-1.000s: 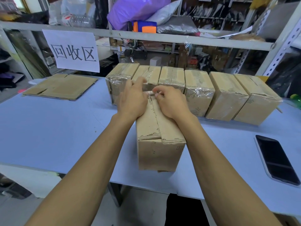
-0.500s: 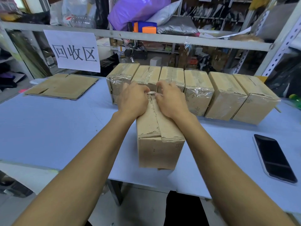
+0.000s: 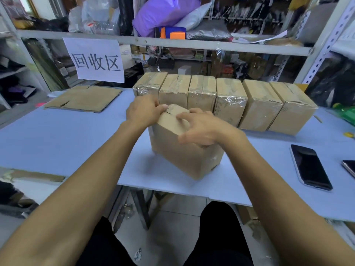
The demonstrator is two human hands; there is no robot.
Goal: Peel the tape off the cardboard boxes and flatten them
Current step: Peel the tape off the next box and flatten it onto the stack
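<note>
- The box (image 3: 184, 148) I am working on stands on the blue desk (image 3: 57, 143), turned at an angle, one corner pointing toward me and its long axis running from my near right to the far left
- My left hand (image 3: 143, 112) sits at the far-left top corner of that box, fingers curled over the edge; whether they pinch a tape end there I cannot tell, as the fingertips are hidden behind the box top
- My right hand (image 3: 201, 127) lies on the top face, fingers spread and bent, pressing down on the cardboard rather than wrapped round it
- The seam on the top lies between the two hands, just ahead of the right fingers, so I judge the left hand nearer to any tape end at the far edge
- A row of six taped boxes (image 3: 226, 100) stands just behind, close to the one in hand
- One flattened box (image 3: 84, 98) lies well apart at the far left; a phone (image 3: 310, 167) rests at my right
</note>
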